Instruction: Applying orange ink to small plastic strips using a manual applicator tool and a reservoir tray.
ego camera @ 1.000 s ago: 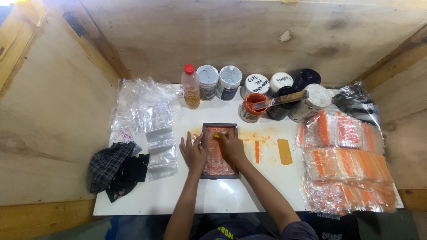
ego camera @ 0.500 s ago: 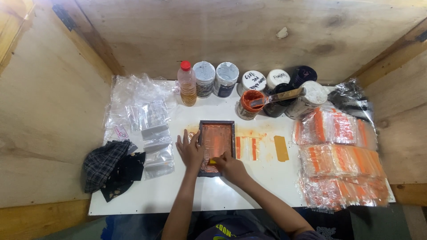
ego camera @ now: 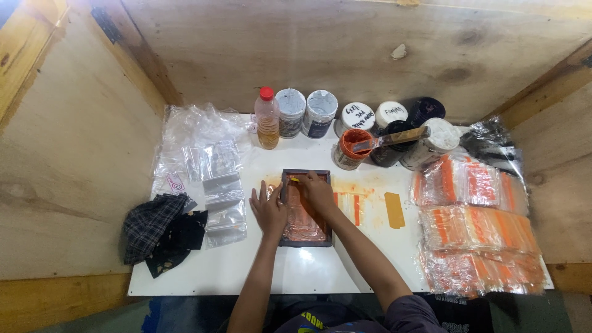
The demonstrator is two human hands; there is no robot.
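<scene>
Orange ink coats the mesh of a small dark-framed printing screen [ego camera: 303, 213], which lies flat on the white table [ego camera: 203, 271], near its front edge. The right hand [ego camera: 316, 191] is curled over the screen's far end, its fingers closed on a small yellowish squeegee [ego camera: 296, 180] pressed to the mesh. The left hand [ego camera: 266, 209] is laid flat and open against the frame's left side, fingers spread — nothing is gripped by it.

Just right of the screen, orange smears and a mustard-coloured strip [ego camera: 393, 209] are seen on the table. Further right, stacks of orange-printed clear bags [ego camera: 475, 234] are piled. To the left, empty clear zip bags [ego camera: 219, 191] are spread out, with a dark checked cloth [ego camera: 159, 231] beside them.

Along the back wall a row of paint jars [ego camera: 320, 114] is lined up, next to a red-capped bottle [ego camera: 267, 118] of amber liquid — one open orange jar [ego camera: 351, 148] is bridged by a spatula [ego camera: 394, 138].
</scene>
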